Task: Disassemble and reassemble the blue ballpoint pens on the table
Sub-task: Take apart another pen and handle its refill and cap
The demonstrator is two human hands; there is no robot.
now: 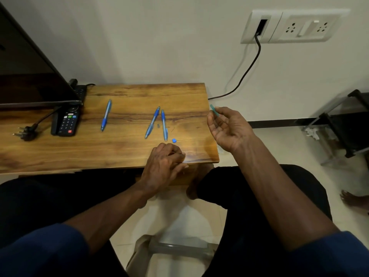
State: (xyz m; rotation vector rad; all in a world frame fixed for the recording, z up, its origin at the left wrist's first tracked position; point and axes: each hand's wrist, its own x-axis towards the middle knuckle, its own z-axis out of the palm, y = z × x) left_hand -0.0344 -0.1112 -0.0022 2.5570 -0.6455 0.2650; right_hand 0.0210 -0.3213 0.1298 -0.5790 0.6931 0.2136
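The blue pens are light, hard plastic. Their pale barrels look slick and the darker sleeve near the tip less so, so I judge that sleeve the best place to hold while twisting.

A pair of pens (152,122) lies towards the counter's right end, almost meeting at their far ends and spreading towards the near edge. A third pen (105,114) lies well apart, towards the left.

Between the pair sits a small metal bit (158,125), perhaps a spring, which I expect would roll or skip away at a nudge. A small blue cap (174,140) lies just nearer the near edge.

My right hand (229,128) is raised just off the counter's right edge, palm up. It pinches a thin translucent pen piece (214,111) between thumb and fingertips, and the piece looks likely to crack if squeezed.

My left hand (165,162) rests at the near edge with its fingers curled, and I cannot tell whether it holds anything.

At the left end are a remote (67,120), a loose plug (26,132) and a dark screen (30,66).
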